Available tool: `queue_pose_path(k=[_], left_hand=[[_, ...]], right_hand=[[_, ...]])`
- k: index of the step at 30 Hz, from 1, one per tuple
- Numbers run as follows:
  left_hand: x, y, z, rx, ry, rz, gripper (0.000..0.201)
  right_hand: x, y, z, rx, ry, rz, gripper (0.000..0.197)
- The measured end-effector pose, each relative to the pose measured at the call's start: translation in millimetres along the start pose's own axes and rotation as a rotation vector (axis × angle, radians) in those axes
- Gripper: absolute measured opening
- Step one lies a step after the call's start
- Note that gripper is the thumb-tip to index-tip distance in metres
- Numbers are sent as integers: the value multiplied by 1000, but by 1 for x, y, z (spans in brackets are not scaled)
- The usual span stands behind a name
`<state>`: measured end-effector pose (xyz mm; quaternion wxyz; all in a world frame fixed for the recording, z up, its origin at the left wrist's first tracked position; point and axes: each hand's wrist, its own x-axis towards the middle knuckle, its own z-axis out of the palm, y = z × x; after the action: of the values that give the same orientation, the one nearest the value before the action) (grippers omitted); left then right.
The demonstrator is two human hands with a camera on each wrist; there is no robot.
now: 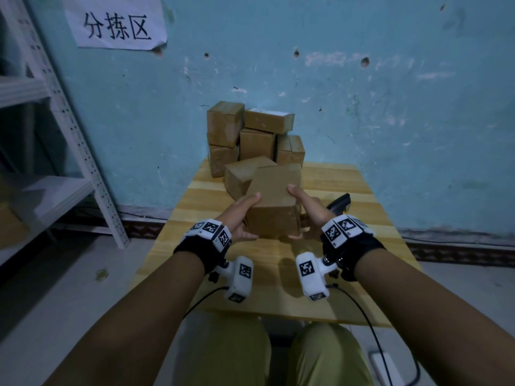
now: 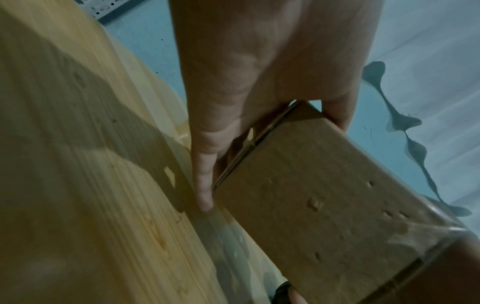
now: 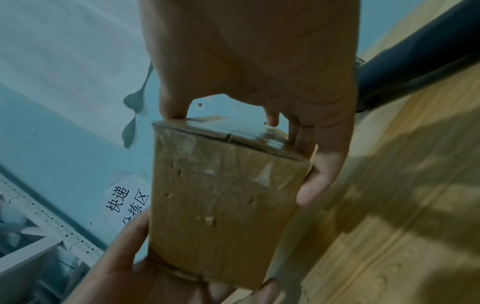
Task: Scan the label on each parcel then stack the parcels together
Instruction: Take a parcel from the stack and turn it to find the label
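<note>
Head view shows your left hand (image 1: 242, 215) and your right hand (image 1: 308, 210) gripping opposite sides of one brown cardboard parcel (image 1: 274, 200), thumbs laid on its top face and fingers curled underneath. You hold it tilted, raised just above the wooden table (image 1: 348, 179), over its middle. From the right wrist, the parcel's taped end faces the camera, your thumb on one edge and your fingers wrapped round the other. From the left wrist, your fingers press the parcel's side, one fingertip reaching down close to the tabletop.

Just behind the held parcel, another loose parcel (image 1: 242, 175) lies on the table. Beyond it, at the far edge against the blue wall (image 1: 390, 93), stands a stack of parcels (image 1: 252, 135). A black handheld scanner (image 1: 340, 206) lies on the table just beside your right hand. A paper sign (image 1: 117, 23) with Chinese characters hangs on the wall, above a white metal shelf rack (image 1: 55, 107) at left.
</note>
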<state>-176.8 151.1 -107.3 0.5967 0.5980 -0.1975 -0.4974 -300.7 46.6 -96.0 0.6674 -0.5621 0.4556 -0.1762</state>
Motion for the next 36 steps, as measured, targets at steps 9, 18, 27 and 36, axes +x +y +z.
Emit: queue_pose_path(k=[9,18,27,36], left_hand=[[3,7,2,151,-51,217,64],[5,6,12,355,102,170,94],[7,3,2,144,143,207,83],[0,4,-6,-392,-117,39,42]], right_hand=[[-6,4,-1,-211,113,-171,102],[-11,5,15,-516,249,-372,102],[-8,5,6,-159,19,-462,42],[0,7,4,188,-183,-245,67]])
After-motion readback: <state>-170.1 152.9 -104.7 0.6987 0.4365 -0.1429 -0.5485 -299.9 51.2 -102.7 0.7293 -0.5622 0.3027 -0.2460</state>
